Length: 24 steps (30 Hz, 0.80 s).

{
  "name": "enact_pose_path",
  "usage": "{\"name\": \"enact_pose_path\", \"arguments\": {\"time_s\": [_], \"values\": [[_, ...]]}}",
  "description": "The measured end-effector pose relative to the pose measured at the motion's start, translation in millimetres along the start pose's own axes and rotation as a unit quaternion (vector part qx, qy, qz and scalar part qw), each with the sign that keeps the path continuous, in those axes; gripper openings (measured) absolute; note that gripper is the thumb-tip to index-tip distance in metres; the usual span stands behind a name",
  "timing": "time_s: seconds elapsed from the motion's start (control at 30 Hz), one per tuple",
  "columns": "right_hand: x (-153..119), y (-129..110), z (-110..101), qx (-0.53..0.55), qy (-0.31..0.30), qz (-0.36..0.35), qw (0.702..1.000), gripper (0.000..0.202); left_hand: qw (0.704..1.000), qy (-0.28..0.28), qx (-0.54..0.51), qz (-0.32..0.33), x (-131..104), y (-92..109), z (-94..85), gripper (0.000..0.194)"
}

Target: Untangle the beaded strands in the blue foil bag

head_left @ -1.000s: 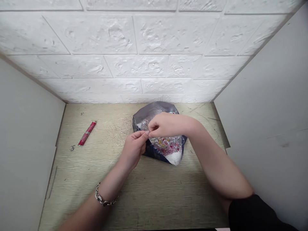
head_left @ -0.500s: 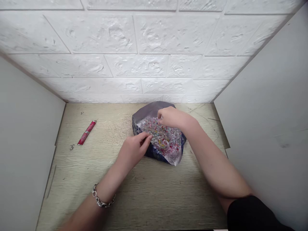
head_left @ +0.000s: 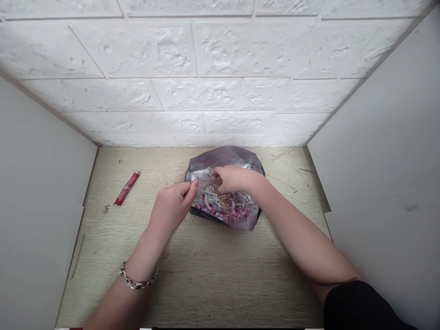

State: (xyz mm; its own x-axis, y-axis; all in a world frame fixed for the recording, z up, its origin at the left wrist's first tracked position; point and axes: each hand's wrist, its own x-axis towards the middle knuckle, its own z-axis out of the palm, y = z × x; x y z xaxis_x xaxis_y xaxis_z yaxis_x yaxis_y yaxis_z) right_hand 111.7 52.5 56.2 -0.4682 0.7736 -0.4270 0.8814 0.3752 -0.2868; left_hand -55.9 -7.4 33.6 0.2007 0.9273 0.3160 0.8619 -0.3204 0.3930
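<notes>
An unzipped-looking bag [head_left: 223,156] with a silvery-grey lining and dark outside lies against the back of the table, its mouth spread wide. Many small beads [head_left: 227,206] fill it, pink, white, red, purple and some yellow, some seemingly in strings. At the bag's left rim my left hand [head_left: 173,201] is closed in a pinch that appears to hold the edge; a chain bracelet circles that wrist. My right hand [head_left: 233,178] reaches over the beads from the right, thumb and forefinger apart, its fingertips at the beads' surface. Nothing shows between them.
A red pen-like tool [head_left: 127,188] lies at the left, with small metal pieces [head_left: 106,208] near it. Loose thread [head_left: 305,197] lies right of the bag. A white brick-pattern wall [head_left: 220,55] stands behind, with grey panels [head_left: 378,137] on both sides.
My left hand has moved left, and the bag's mouth has spread wider to that side. My right hand has come lower and to the left, its fingers opening over the beads.
</notes>
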Motion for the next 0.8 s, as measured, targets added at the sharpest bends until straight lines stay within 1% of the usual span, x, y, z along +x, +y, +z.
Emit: {"name": "enact_pose_path", "arguments": {"time_s": [0.1,0.17,0.27,0.33,0.43,0.5,0.53,0.6,0.7,0.8], "values": [[-2.3,-5.3,-1.6,-0.007,-0.032,-0.015,0.999,0.036,1.000,-0.006,-0.014,-0.025,0.4,1.8,-1.9,0.043],[-4.4,-7.1,-3.8,-0.026,-0.048,-0.002,0.999,0.035,0.999,-0.007,-0.028,-0.042,0.2,4.3,-2.4,0.043],[-7.9,-4.7,-7.5,-0.056,-0.048,0.027,0.997,0.032,0.997,-0.003,-0.043,-0.062,-0.9,6.7,-4.1,0.041],[-9.9,-0.3,-8.8,-0.061,-0.024,0.052,0.997,0.030,0.997,0.007,-0.040,-0.070,-1.8,6.6,-6.5,0.040],[-12.4,6.3,-8.2,-0.064,0.042,0.106,0.991,0.030,0.996,0.034,-0.017,-0.077,-2.1,4.2,-11.8,0.040],[-13.5,8.4,-7.4,-0.071,0.079,0.136,0.985,0.031,0.995,0.046,0.005,-0.094,-0.7,1.7,-15.7,0.038],[-14.0,8.7,-7.1,-0.073,0.091,0.147,0.982,0.031,0.993,0.043,0.015,-0.108,0.4,0.2,-17.3,0.036],[-14.6,8.0,-7.3,-0.076,0.100,0.165,0.978,0.031,0.990,0.003,0.035,-0.137,2.7,-3.4,-19.5,0.035],[-15.2,5.9,-8.3,-0.082,0.103,0.177,0.975,0.030,0.983,-0.092,0.058,-0.152,4.2,-9.8,-19.4,0.043],[-15.7,4.2,-8.8,-0.085,0.091,0.151,0.981,0.027,0.973,-0.175,0.028,-0.147,2.4,-13.5,-18.3,0.052]]}}
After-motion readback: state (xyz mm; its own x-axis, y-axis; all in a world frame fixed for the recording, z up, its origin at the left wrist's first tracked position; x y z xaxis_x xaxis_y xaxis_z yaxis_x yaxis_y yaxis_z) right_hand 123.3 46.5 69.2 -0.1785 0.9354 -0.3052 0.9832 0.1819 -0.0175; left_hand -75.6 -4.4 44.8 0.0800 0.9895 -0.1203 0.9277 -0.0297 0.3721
